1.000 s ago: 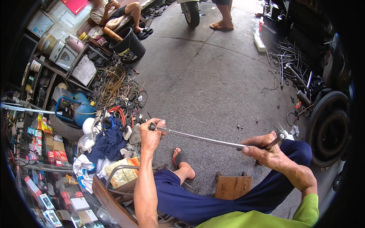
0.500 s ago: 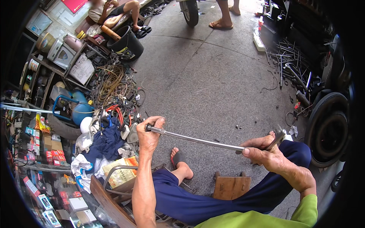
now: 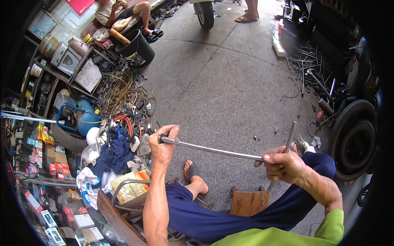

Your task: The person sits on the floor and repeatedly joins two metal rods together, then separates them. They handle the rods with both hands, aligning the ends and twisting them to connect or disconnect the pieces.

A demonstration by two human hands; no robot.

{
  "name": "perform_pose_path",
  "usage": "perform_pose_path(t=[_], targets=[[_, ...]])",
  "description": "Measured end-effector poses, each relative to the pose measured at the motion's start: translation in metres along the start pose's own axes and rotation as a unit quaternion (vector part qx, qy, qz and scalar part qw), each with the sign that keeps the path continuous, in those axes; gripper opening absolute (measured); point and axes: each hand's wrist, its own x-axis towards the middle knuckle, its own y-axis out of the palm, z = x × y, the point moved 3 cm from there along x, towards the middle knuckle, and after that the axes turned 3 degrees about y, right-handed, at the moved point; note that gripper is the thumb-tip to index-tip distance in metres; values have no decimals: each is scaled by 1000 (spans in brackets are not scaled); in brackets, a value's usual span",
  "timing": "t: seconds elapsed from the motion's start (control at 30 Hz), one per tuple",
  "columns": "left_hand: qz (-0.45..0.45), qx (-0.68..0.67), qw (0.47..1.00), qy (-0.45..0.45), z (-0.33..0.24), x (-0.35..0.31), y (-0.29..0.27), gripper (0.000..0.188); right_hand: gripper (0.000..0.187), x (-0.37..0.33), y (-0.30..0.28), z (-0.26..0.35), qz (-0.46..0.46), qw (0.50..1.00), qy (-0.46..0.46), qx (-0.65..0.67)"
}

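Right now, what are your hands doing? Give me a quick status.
Left hand shut on long metal rod. Right hand grips its other end plus a shorter bar. Nothing blocking between the hands.

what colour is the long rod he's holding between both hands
Silvery grey metal rod, with a darker tip at the left hand; the right hand grips its other end. Shows in the head view.
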Motion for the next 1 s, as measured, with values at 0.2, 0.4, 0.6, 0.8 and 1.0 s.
perform_pose_path(t=[0.2,0.4,0.6,0.8,1.0], targets=[[-28,3,1000,10,-5,-2,-3,14,35,4,-5,-24,90,983,89,134],[-34,25,999,28,-5,-4,-6,15,37,4,-4,-25,87,983,104,122],[-26,64,997,28,-7,-6,-8,16,37,3,-1,-17,66,993,80,62],[-19,55,998,24,-9,-7,-7,16,36,6,-8,-25,86,988,83,99],[-39,57,997,36,-14,-8,-8,16,36,6,-9,-35,111,977,107,147]])
